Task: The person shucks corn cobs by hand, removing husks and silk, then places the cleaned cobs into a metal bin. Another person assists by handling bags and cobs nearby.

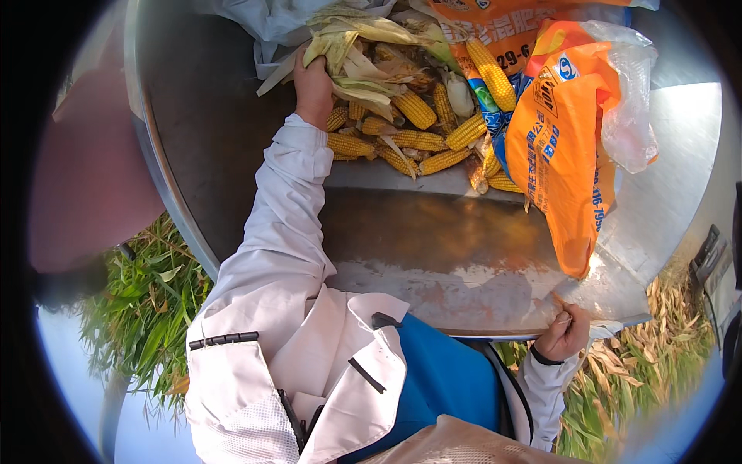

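Observation:
At the far left of the corn pile, my left hand (311, 89) is closed on pale, dry corn husks (348, 46). The husks spread to its right and partly cover the pile. Several husked yellow corn cobs (417, 139) lie just beyond and beside that hand, with loose husks among them. My right hand (564, 332) is at the near right edge of the metal trough (464, 298), its fingers curled over that edge. No corn is visible in it.
An orange printed bag (556, 139) lies crumpled on the right, with one yellow cob (492, 75) resting against it. Clear plastic (630, 116) hangs off the bag. White plastic sheeting (267, 23) is at the far left. Green leaves (154, 286) and dry stalks (641, 348) are outside the trough.

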The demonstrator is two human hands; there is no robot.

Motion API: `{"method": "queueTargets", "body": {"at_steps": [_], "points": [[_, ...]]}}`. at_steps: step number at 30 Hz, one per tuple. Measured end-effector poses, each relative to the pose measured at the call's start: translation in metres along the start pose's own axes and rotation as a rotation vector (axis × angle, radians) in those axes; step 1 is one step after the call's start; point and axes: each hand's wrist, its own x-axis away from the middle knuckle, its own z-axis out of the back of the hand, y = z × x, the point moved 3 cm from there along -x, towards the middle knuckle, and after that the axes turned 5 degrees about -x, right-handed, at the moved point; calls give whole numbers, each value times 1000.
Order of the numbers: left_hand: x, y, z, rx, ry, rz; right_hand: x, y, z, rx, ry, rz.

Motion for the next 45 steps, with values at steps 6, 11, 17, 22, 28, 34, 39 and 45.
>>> {"method": "queueTargets", "body": {"at_steps": [6,11,17,22,28,34,39,45], "points": [[79,-29,-41,-1470,-511,-397,-6,-1,2,14,-32,34],[33,-81,-55,-1870,-171,-910,1,6,5,-8,-62,-16],[0,-83,-35,-1716,-669,-337,-4,1,1,-13,-44,-4],[96,-36,-32,-1128,-1371,-19,-3,2,3,11,-56,-16],[39,-73,-51,-1405,-954,-396,-4,2,3,28,-63,-16],[-16,-106,-64,-1873,-527,-449,-3,0,3,57,-66,-29],[-7,-105,-64,-1724,-714,-502,0,6,3,13,-75,-27],[-13,-51,-39,-1639,-366,-375,0,5,3,-7,-106,-4]]}}
